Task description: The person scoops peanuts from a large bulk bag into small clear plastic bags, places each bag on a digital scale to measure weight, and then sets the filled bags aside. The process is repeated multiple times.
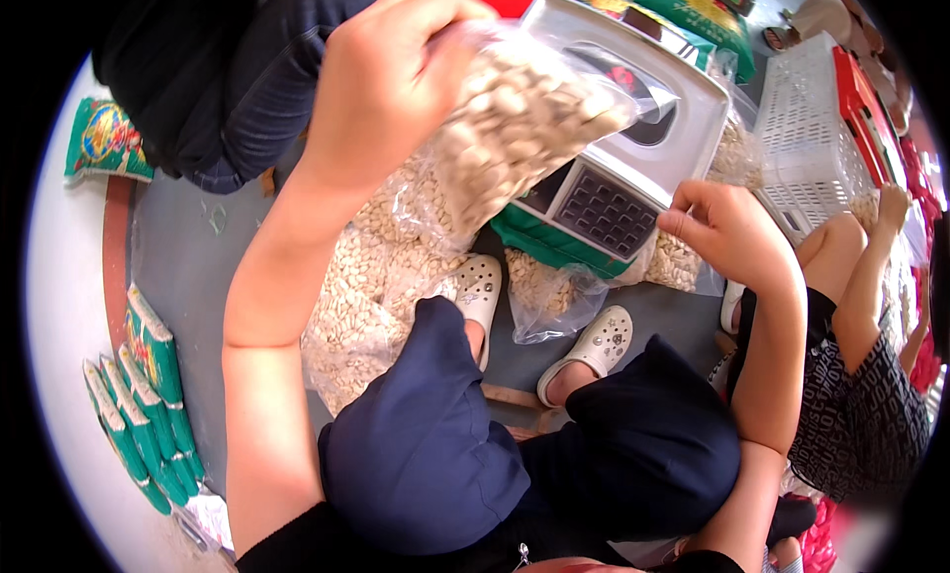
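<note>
My left hand (393, 83) grips a clear plastic bag of pale shelled nuts or beans (512, 116) by one end. The bag is tilted above the electronic scale and blurred. Beneath it, the scale (701, 139) has a light metal pan and a dark keypad (605, 211); the bag hides part of it. Close to the scale's right corner is my right hand (724, 228), fingers curled and thumb against them; whether something thin is between them cannot be told. Under the scale is a green package (560, 250).
Large clear bags of the same pale pieces (356, 298) lie left of my feet. A smaller filled bag (545, 291) rests between my shoes. Green printed sacks (148, 410) stand at left. A white perforated crate (801, 128) is at right. People sit close on both sides.
</note>
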